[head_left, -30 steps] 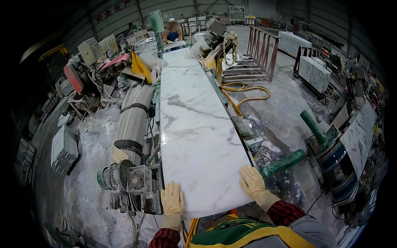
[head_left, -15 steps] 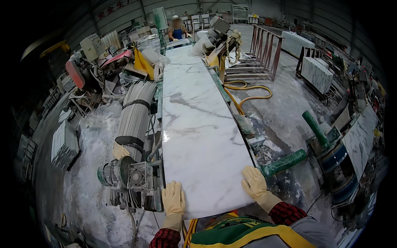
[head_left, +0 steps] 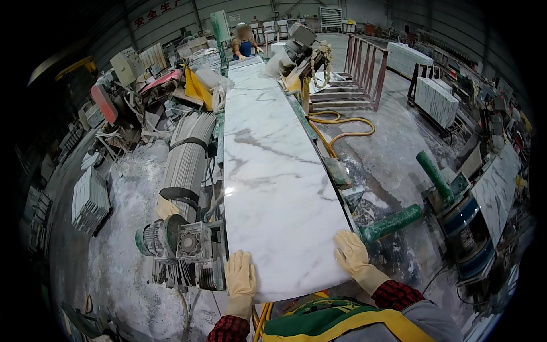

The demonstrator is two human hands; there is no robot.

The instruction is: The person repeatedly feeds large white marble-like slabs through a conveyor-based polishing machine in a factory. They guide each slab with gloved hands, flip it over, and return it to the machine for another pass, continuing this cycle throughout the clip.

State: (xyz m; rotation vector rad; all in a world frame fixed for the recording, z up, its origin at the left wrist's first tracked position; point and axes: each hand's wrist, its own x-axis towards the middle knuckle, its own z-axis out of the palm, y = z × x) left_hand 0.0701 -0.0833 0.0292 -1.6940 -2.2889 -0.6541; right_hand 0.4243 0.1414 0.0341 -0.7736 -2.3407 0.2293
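Observation:
A long white marble slab (head_left: 273, 165) with grey veins runs away from me on a machine bed. My left hand (head_left: 240, 275), in a pale glove, lies flat on the slab's near left corner. My right hand (head_left: 352, 252), gloved the same way, rests flat on the near right corner at the slab's edge. Neither hand grips anything; the fingers are spread on the stone. At the far end of the slab stands another person (head_left: 244, 41).
A grey motor and gearbox (head_left: 174, 244) sit left of my left hand, beside a strapped bundle of grey strips (head_left: 187, 157). Green rollers (head_left: 393, 222) and a yellow hose (head_left: 342, 134) lie on the wet floor to the right. More slabs (head_left: 436, 100) stand on racks at the right.
The slab's near end has slid slightly toward me with both hands staying flat on its corners. The far person has shifted a little.

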